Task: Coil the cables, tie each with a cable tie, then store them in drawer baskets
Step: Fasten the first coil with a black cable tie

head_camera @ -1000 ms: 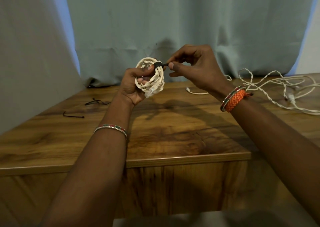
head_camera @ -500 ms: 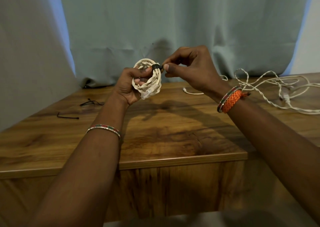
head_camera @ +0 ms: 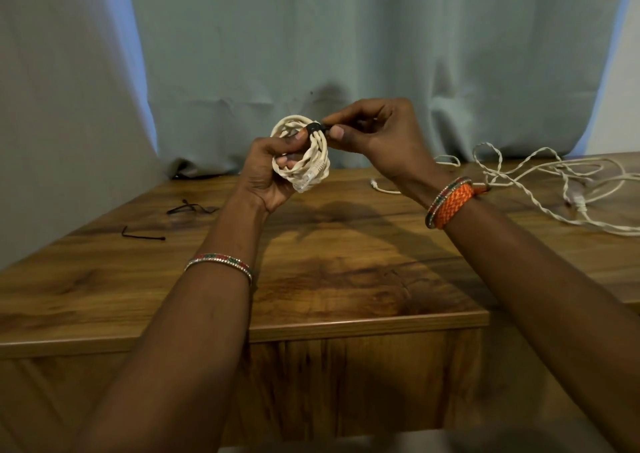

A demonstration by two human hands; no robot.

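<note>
Head view is showing me the coil raised above the desk, toward 12 o'clock. I am seeing my left hand gripping it with curled fingers, while my right hand is pinching the tail of the black tie looping the coil at its 1 o'clock. I am judging this tie nearly cinched. Loose cables are sprawling at 3 o'clock, waiting for coiling; spare ties are lying at 9 o'clock. No drawer baskets are showing, so storing is remaining.
</note>
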